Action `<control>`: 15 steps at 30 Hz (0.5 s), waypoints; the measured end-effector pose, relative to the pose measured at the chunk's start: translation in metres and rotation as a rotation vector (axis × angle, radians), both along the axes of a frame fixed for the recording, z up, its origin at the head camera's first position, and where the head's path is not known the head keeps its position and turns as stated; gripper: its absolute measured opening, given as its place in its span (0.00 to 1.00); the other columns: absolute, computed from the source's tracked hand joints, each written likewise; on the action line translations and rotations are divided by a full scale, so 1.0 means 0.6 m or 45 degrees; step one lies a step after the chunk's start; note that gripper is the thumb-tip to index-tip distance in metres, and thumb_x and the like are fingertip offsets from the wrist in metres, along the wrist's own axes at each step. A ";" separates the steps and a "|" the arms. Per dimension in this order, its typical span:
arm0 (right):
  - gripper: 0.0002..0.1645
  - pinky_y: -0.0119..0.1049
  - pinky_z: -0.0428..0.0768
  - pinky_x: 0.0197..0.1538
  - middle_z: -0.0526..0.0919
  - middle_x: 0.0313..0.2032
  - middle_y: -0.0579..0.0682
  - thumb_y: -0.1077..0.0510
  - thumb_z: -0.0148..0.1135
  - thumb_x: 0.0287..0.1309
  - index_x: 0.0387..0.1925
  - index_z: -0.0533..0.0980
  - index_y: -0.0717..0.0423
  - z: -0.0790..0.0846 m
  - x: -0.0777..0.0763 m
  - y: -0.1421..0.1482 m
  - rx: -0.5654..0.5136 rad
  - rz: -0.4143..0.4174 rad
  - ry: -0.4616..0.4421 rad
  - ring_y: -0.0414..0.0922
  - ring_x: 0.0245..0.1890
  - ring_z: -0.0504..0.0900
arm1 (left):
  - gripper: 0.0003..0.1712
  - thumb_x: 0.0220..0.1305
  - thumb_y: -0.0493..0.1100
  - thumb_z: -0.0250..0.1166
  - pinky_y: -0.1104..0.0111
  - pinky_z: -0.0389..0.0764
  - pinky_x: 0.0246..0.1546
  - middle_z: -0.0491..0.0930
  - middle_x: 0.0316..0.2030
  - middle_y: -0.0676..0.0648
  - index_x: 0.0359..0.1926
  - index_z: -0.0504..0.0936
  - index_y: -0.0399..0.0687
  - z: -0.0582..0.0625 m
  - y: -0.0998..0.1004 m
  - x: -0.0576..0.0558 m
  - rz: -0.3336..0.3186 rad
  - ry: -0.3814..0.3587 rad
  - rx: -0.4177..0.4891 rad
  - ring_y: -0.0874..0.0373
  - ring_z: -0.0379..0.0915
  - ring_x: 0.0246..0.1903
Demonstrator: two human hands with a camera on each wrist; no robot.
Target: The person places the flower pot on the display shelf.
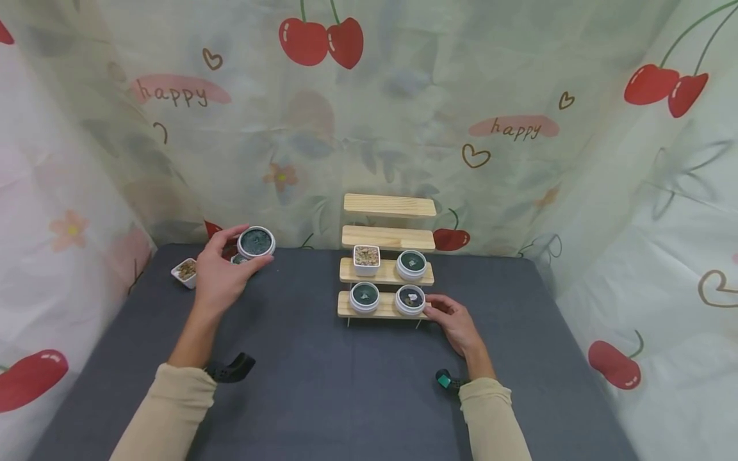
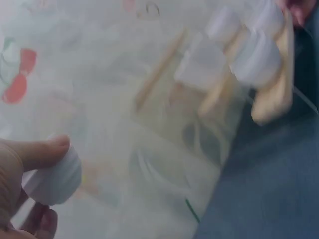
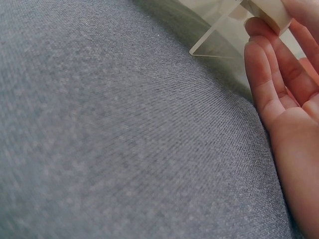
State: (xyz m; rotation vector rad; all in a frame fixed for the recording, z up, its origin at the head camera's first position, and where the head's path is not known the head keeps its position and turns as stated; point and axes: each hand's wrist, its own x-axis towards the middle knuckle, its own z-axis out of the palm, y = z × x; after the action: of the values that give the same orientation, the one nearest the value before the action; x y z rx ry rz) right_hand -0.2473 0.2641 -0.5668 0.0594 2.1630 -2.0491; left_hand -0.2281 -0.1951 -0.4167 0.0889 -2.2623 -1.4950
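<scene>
My left hand [image 1: 223, 272] pinches a small round white pot [image 1: 256, 242] with a dark green top, raised over the table's back left. Its ribbed white side shows in the left wrist view. My right hand [image 1: 455, 323] holds the right end of the lowest plank of a stepped wooden stand [image 1: 387, 314], fingertips beneath and thumb on the other side. Beside its fingers stands a round pot [image 1: 410, 299] with a pale piece on top. A second round pot [image 1: 364, 297] shares that plank. One plank up are a square pot of gravel [image 1: 366, 256] and another round pot [image 1: 412, 264].
A square white pot of gravel [image 1: 185, 272] lies tilted at the table's back left. Another dark-topped pot [image 1: 237, 259] is partly hidden behind my left hand. The stand's upper planks [image 1: 389, 237] bear nothing. A printed curtain [image 1: 242, 147] hangs behind the dark table [image 1: 323, 390].
</scene>
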 end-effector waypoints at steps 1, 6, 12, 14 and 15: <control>0.21 0.29 0.82 0.52 0.85 0.44 0.38 0.57 0.74 0.59 0.54 0.81 0.55 0.000 0.001 0.001 0.000 0.001 -0.003 0.38 0.48 0.81 | 0.40 0.50 0.43 0.82 0.75 0.78 0.56 0.79 0.58 0.46 0.65 0.79 0.53 0.006 0.007 -0.001 -0.020 -0.007 0.007 0.63 0.73 0.52; 0.21 0.29 0.82 0.51 0.85 0.44 0.38 0.57 0.73 0.60 0.54 0.81 0.55 -0.002 0.003 0.003 -0.004 -0.003 -0.006 0.38 0.47 0.80 | 0.39 0.53 0.42 0.80 0.78 0.78 0.53 0.78 0.60 0.45 0.67 0.78 0.53 0.032 0.040 -0.010 -0.161 -0.027 0.074 0.56 0.75 0.56; 0.22 0.29 0.82 0.50 0.85 0.44 0.39 0.58 0.73 0.60 0.55 0.81 0.57 -0.002 0.005 -0.001 -0.002 -0.013 0.000 0.38 0.47 0.80 | 0.39 0.53 0.38 0.79 0.71 0.78 0.57 0.74 0.60 0.40 0.67 0.76 0.46 0.051 0.088 -0.030 -0.282 -0.009 0.133 0.51 0.73 0.57; 0.23 0.29 0.82 0.50 0.85 0.44 0.39 0.57 0.73 0.60 0.56 0.80 0.58 0.000 0.003 -0.001 0.006 -0.011 0.002 0.38 0.47 0.80 | 0.40 0.53 0.37 0.79 0.64 0.78 0.60 0.73 0.60 0.39 0.67 0.75 0.44 0.058 0.105 -0.037 -0.301 0.008 0.164 0.50 0.73 0.57; 0.24 0.29 0.82 0.51 0.85 0.45 0.39 0.57 0.73 0.60 0.56 0.80 0.58 0.001 0.002 -0.002 0.008 -0.010 0.000 0.38 0.47 0.80 | 0.40 0.52 0.36 0.79 0.61 0.77 0.61 0.73 0.61 0.39 0.67 0.75 0.42 0.061 0.114 -0.041 -0.312 0.016 0.183 0.49 0.72 0.57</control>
State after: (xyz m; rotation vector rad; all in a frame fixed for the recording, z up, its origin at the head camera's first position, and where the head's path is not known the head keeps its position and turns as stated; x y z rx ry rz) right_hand -0.2462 0.2630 -0.5661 0.0687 2.1728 -2.0464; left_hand -0.2530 -0.1268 -0.3801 -0.1614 -2.2170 -1.7764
